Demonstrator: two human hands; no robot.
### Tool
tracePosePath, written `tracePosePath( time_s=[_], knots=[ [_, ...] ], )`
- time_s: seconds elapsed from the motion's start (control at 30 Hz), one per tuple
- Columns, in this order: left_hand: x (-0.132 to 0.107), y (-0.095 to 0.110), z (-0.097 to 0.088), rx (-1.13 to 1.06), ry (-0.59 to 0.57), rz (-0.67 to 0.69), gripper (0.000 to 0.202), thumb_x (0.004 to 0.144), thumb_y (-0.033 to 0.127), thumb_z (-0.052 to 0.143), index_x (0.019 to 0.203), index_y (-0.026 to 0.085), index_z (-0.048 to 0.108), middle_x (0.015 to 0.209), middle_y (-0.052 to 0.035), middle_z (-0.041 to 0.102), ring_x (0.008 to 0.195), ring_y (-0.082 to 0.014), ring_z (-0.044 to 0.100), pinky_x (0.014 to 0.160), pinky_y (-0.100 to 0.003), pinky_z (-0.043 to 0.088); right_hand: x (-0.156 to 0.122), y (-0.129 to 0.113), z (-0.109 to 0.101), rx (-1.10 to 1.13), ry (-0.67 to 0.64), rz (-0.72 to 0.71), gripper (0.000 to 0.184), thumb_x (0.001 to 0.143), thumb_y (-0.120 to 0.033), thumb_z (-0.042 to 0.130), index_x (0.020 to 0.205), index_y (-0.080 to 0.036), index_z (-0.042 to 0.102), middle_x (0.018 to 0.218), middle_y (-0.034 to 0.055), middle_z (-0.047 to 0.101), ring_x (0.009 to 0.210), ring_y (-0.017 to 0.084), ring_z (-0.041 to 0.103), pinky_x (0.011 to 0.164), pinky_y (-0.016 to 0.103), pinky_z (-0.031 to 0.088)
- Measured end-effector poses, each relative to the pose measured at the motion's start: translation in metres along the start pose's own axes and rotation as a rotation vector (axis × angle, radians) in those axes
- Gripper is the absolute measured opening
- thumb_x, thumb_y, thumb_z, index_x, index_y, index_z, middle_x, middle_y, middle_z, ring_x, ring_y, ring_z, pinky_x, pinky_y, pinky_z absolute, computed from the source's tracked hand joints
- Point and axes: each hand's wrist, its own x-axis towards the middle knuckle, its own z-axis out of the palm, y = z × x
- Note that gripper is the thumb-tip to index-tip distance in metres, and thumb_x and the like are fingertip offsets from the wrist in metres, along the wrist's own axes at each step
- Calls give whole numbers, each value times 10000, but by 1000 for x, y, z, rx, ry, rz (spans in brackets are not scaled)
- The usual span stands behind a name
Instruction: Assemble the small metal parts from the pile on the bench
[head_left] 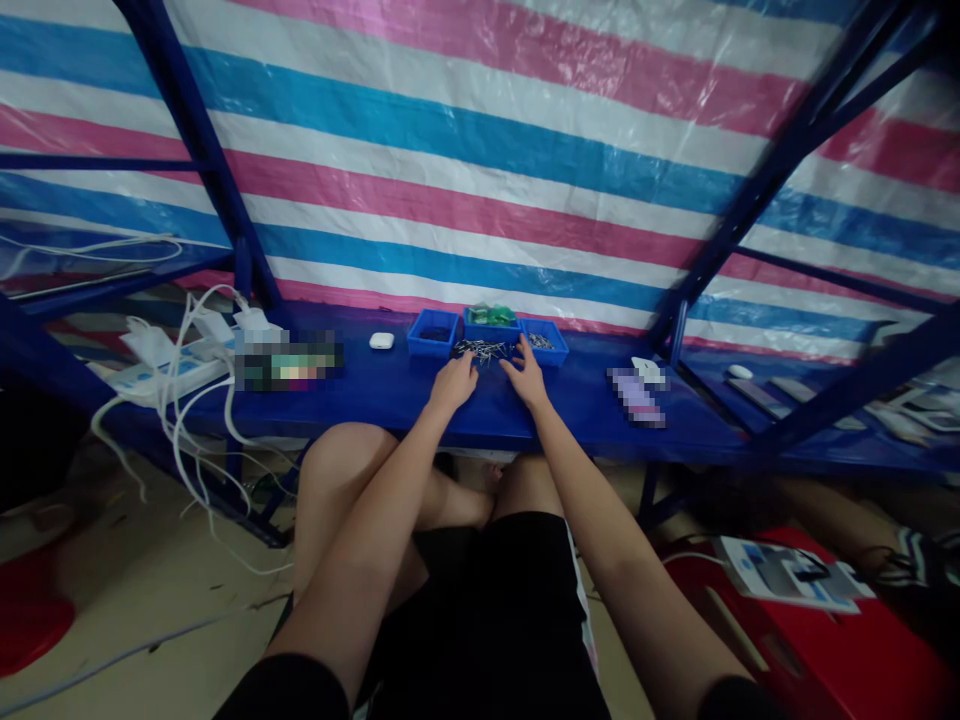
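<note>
A loose heap of thin, shiny metal pieces like screws or nails lies on the blue tabletop between my hands. At its left edge is my left hand, fingers curled in; anything between the fingertips is too small to make out. My right hand is on the heap's right side, thumb and fingers apart, with nothing visible in it. Behind the heap stand three blue bins: a left bin with dark contents, a middle bin holding green plastic-like material, and a right bin with small metal pieces.
A white earbud case sits left of the bins. Farther left is a power strip with chargers and tangled white cables. A purple phone-like object lies at right. Blue frame posts rise before a striped sheet.
</note>
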Motion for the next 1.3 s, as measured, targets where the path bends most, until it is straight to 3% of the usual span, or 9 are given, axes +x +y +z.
tracePosePath(
  time_s=[0.2,0.3,0.43,0.57,0.8,1.0,1.2,1.3],
  knots=[
    [2,-2,3,59,25,66,267,860,194,391,1055,174,571,1011,-86,631,962,-208,540,833,-313,419,-5,-3,7,-443,-279,-148,339,828,-290,487,1126,-170,599,1124,86,605,1066,195,525,966,332,382],
    [2,-3,4,88,34,74,256,858,192,387,1011,172,591,992,-85,629,950,-214,534,829,-323,419,-8,-10,8,-568,-314,-216,376,856,-332,458,1184,-184,565,1202,94,559,1106,217,493,959,349,383],
    [2,-4,4,106,12,55,253,861,197,390,1008,166,594,1000,-96,619,964,-210,524,846,-324,410,-10,-15,11,-636,-390,-337,490,885,-407,408,1347,-243,387,1402,67,369,1261,236,350,1002,375,338],
    [2,-5,5,104,14,62,254,861,198,382,991,170,598,985,-94,618,955,-213,518,831,-327,411,-7,-15,14,-678,-509,-343,466,907,-436,345,1322,-240,426,1379,53,411,1280,228,333,1028,373,302],
    [1,-3,3,99,10,62,261,860,204,389,1011,174,600,993,-88,621,967,-212,515,840,-326,404,-9,-17,11,-661,-402,-297,350,899,-321,382,1139,-152,571,1161,92,580,1068,183,507,933,276,368],
    [0,-2,2,102,23,65,254,855,204,397,995,182,607,989,-82,624,949,-214,520,820,-327,412,-10,-19,8,-669,-334,-285,266,871,-209,391,967,-136,628,966,93,621,941,179,526,864,261,380],
    [0,-2,1,109,12,62,265,861,214,387,1004,180,607,997,-86,619,949,-214,516,817,-323,412,-12,-17,7,-669,-245,-256,314,874,-254,401,1104,-148,587,1123,109,569,1019,206,488,899,291,370],
    [0,-1,1,105,10,60,262,859,214,391,1000,180,610,993,-85,618,949,-211,516,824,-318,408,-12,-19,7,-702,-281,-221,321,886,-280,388,1097,-163,599,1133,106,576,1017,215,492,898,306,374]
  ],
)
